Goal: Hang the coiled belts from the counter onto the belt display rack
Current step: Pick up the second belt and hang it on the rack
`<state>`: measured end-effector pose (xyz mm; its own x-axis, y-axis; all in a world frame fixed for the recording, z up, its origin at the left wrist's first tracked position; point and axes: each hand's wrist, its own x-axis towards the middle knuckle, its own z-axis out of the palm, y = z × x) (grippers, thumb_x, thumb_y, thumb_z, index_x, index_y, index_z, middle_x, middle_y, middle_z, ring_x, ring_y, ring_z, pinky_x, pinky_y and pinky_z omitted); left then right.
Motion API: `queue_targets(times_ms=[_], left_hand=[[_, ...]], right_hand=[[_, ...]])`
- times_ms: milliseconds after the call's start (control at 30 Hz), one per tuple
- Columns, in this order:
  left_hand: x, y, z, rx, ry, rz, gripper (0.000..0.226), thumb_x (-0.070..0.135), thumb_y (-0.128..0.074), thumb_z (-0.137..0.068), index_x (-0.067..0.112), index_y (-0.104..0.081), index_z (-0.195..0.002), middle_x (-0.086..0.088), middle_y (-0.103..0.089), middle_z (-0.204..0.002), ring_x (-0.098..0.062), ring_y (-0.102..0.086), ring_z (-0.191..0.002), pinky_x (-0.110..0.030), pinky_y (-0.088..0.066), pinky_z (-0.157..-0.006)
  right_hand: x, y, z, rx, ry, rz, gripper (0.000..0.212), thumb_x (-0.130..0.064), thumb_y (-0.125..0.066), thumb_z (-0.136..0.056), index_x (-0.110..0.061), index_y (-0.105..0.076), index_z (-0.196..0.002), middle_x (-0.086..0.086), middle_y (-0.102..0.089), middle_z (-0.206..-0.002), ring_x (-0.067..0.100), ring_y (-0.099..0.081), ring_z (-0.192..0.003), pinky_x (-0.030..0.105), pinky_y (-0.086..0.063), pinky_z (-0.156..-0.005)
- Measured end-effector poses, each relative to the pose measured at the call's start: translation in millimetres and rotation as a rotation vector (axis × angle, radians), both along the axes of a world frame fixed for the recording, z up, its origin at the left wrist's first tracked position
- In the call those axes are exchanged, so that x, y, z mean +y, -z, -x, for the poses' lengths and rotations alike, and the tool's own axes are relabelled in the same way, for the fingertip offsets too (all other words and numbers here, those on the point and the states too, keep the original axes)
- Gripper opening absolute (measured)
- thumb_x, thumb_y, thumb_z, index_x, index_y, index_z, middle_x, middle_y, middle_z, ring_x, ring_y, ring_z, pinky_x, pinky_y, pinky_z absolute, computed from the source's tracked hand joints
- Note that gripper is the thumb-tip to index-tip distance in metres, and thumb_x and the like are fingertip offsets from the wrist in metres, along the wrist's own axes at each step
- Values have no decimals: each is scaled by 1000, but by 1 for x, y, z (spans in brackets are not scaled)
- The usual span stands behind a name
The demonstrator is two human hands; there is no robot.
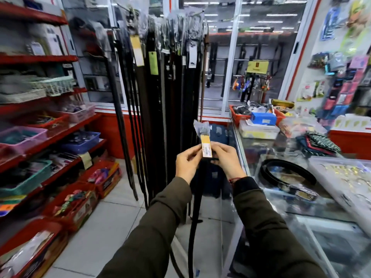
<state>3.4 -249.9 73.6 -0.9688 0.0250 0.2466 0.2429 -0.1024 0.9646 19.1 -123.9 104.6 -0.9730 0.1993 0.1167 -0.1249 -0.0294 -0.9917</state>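
A black belt (197, 195) hangs straight down from both hands, its strap reaching toward the floor. My left hand (187, 164) and my right hand (226, 159) pinch it near the buckle end, where a yellow price tag (206, 146) and a clear plastic wrap (201, 127) stick up. Right behind it stands the belt display rack (160, 25), crowded with long dark belts (156, 117) hanging side by side. A second black belt (285, 173) lies loosely coiled on the glass counter (261, 149) to my right.
Red shelves (40, 59) with baskets and boxes of small goods line the left side. The counter carries a red tray (239, 115), a blue box (263, 118), folded cloth (319, 144) and a clear case (345, 177). White floor tiles (112, 233) lie between shelves and counter.
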Motion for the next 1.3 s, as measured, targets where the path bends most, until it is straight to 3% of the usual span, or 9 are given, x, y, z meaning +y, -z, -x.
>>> queue_targets(times_ms=[167, 333, 433, 633, 700, 833, 1067, 1200, 1300], left_hand=[[-24, -37, 25, 107, -71, -10, 30, 14, -67, -94, 11, -70, -123, -10, -73, -121, -22, -69, -113, -38, -55, -98], [-51, -89, 39, 242, -121, -26, 28, 9, -60, -97, 15, -68, -123, -3, -71, -119, -12, -67, -112, -22, -53, -95], [-68, -125, 43, 248, -122, -109, 28, 12, -51, -102, 15, -69, -124, -5, -72, -119, -15, -69, -109, -33, -56, -92], [-103, -187, 58, 322, -261, -244, 29, 24, -69, -92, 9, -74, -116, -14, -74, -119, -29, -69, -115, -51, -57, -97], [-117, -208, 63, 364, -288, -224, 32, 22, -68, -93, 5, -71, -119, -14, -75, -116, -25, -71, -111, -46, -59, -92], [-142, -244, 73, 417, -355, -218, 27, 15, -66, -94, 4, -70, -118, 1, -74, -93, -3, -72, -81, -16, -57, -61], [-173, -271, 101, 349, -363, -278, 26, 15, -65, -95, -1, -71, -115, -11, -74, -91, -9, -71, -67, -18, -57, -56], [-179, -276, 113, 344, -360, -312, 23, 19, -68, -93, 4, -74, -109, -9, -76, -88, -12, -71, -68, -20, -57, -57], [-181, -280, 119, 333, -340, -339, 26, 20, -70, -91, 3, -74, -109, -11, -76, -89, -10, -71, -64, -19, -56, -54]], right_hand=[[-22, -39, 25, 140, -58, 96, 21, -21, -58, -97, -11, -75, -103, 7, -75, -95, 17, -71, -85, 33, -58, -74], [-46, -81, 48, 366, -74, -22, 14, -14, -70, -89, -15, -74, -102, 4, -76, -94, 3, -72, -80, 17, -55, -69], [-62, -112, 63, 460, -90, -69, 16, -16, -73, -87, -11, -76, -102, 4, -77, -96, 5, -73, -83, 18, -55, -74], [-100, -163, 86, 593, -161, -107, 21, -18, -76, -85, -12, -77, -104, 5, -79, -99, 14, -76, -91, 27, -60, -81], [-115, -183, 96, 621, -173, -95, 20, -18, -77, -84, -13, -77, -104, 7, -79, -99, 18, -76, -93, 31, -61, -83], [-144, -219, 117, 651, -207, -118, 25, -23, -77, -83, -10, -78, -105, 10, -78, -101, 24, -74, -97, 39, -61, -82], [-179, -253, 145, 548, -262, -89, 21, -16, -75, -84, -8, -77, -103, 15, -78, -97, 26, -74, -92, 49, -60, -88], [-185, -257, 149, 530, -267, -63, 25, -15, -74, -86, -3, -75, -107, 8, -76, -84, 14, -71, -72, 33, -62, -74], [-189, -256, 149, 542, -272, -1, 23, -14, -71, -89, -1, -74, -108, 11, -76, -88, 16, -71, -75, 30, -62, -72]])
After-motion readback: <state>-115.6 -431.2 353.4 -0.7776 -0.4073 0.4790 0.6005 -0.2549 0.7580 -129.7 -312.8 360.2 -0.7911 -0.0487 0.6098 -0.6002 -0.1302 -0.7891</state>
